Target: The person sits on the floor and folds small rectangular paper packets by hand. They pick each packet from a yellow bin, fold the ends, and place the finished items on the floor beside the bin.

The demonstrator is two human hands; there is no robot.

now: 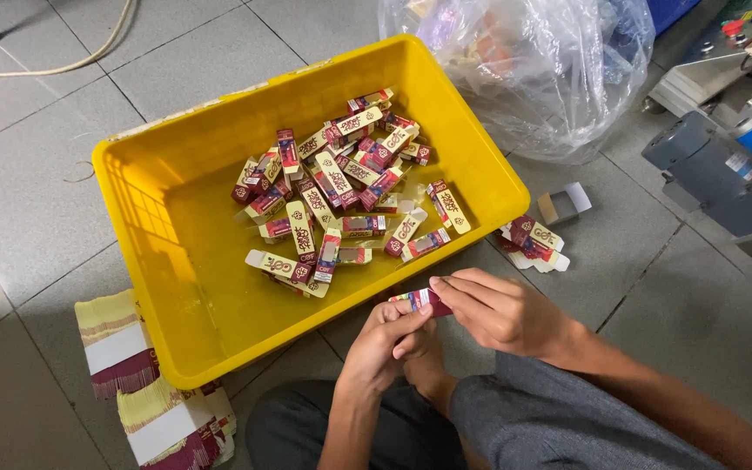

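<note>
Already dozens of folded cartons [341,187] fill the yellow crate [184,287] at centre; both hands, left hand [385,344] and right hand [498,309], pinch one small maroon carton [424,301], flat blanks [145,383] waiting lower left.

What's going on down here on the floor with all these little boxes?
A person sitting on the tiled floor holds one small maroon carton between both hands, left hand beneath and right hand pinching it from above. In front of them a yellow crate holds a heap of similar cartons. Stacks of flat blanks lie beside the crate, and a few more cartons sit on the floor.
</note>
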